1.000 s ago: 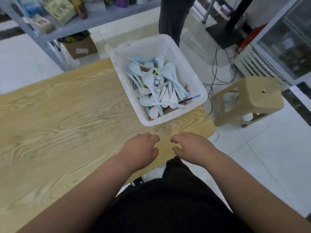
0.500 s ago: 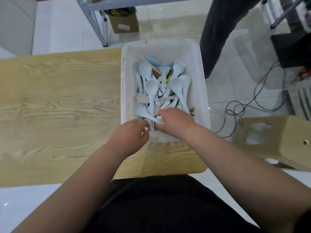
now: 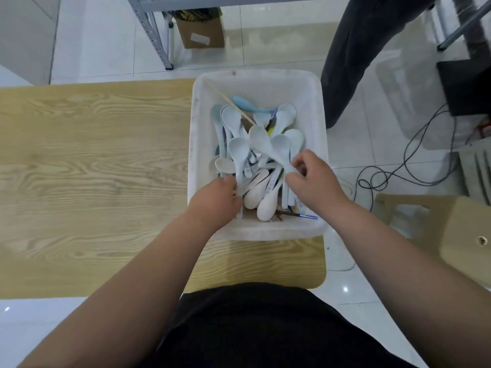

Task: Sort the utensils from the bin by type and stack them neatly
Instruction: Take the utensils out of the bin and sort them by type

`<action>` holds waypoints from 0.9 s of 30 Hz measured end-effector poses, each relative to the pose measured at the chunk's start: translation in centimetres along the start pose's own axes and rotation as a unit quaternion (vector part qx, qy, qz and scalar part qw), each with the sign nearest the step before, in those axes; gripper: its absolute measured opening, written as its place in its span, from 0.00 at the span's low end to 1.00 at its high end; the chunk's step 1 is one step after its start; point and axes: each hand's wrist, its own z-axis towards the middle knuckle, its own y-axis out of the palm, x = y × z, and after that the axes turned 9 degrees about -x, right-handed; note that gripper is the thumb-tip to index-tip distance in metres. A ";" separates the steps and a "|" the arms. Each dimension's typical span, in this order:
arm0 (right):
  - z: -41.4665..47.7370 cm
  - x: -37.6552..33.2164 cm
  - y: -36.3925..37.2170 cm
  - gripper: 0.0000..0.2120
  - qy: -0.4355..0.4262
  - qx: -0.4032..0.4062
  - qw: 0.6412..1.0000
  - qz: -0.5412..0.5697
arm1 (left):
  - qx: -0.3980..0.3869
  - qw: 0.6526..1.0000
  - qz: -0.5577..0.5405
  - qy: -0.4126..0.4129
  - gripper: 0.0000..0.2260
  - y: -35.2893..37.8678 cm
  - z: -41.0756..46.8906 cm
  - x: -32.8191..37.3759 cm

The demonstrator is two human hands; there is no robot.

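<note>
Nearest the camera: forearms (image 3: 148,282) stretched forward over the near edge of the wood-grain surface (image 3: 93,155), wrists above the near rim of the white bin (image 3: 265,233). Bin at the right end of the surface, long axis near to far, loaded with a tangle of spoons.

Left grip (image 3: 215,201): knuckles up, fingers curled round the handle of a pale blue spoon (image 3: 238,152), clamped on it close to the handle's near end. Long axis of that spoon near to far, bowl pointing away.

Right grip (image 3: 314,181): back of hand up, thumb and forefinger pinched together on the handle end of a pale grey spoon (image 3: 259,138). Long axis diagonal, handle toward near-right, bowl toward far-left, on top of the pile.

Between the two grips: cream spoons (image 3: 265,208), bowls toward the near wall, handles away. Along the near wall: pen (image 3: 300,215) lying crosswise, blue cap to the right.

Farther in: more pale spoons, mostly bowls toward the far wall. One brighter blue spoon (image 3: 243,103) crosswise. Wooden chopstick (image 3: 229,102) slanting from the far-left corner toward the middle.

Beyond: tan stool (image 3: 438,235) on the floor (image 3: 265,54) at right, cables (image 3: 398,168) beside it, a standing person's dark trouser leg (image 3: 353,62) past the bin's far-right corner, cardboard box (image 3: 202,33) farthest.
</note>
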 end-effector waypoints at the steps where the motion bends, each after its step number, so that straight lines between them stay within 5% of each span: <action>1: 1.0 -0.8 0.1 0.05 0.012 0.018 1.000 0.017 | -0.004 1.000 -0.011 -0.012 0.08 -0.1 0.7 0.4; 8: 8.6 -4.3 1.8 0.22 0.112 0.003 0.994 -0.003 | -0.017 0.996 -0.053 -0.071 0.10 -0.3 3.1 1.3; 13: 9.1 -4.3 2.4 0.11 0.122 -0.062 0.984 -0.118 | -0.009 0.992 -0.108 -0.070 0.05 0.1 2.6 1.0; 17: 6.6 -2.9 1.6 0.09 0.112 -0.058 0.992 0.025 | -0.002 0.977 -0.203 -0.066 0.05 -0.2 1.4 0.5; 19: 4.4 -2.0 1.7 0.09 0.117 -0.068 0.986 0.093 | -0.007 0.944 -0.323 -0.073 0.06 -0.1 0.8 0.2; 22: 0.9 -0.7 2.4 0.06 0.121 -0.107 0.964 0.210 | -0.027 0.848 -0.524 -0.082 0.07 -0.1 -0.6 0.3; 27: -3.3 -0.1 3.8 0.06 0.083 -0.190 0.938 0.278 | -0.030 0.754 -0.654 -0.064 0.03 0.2 -2.5 1.4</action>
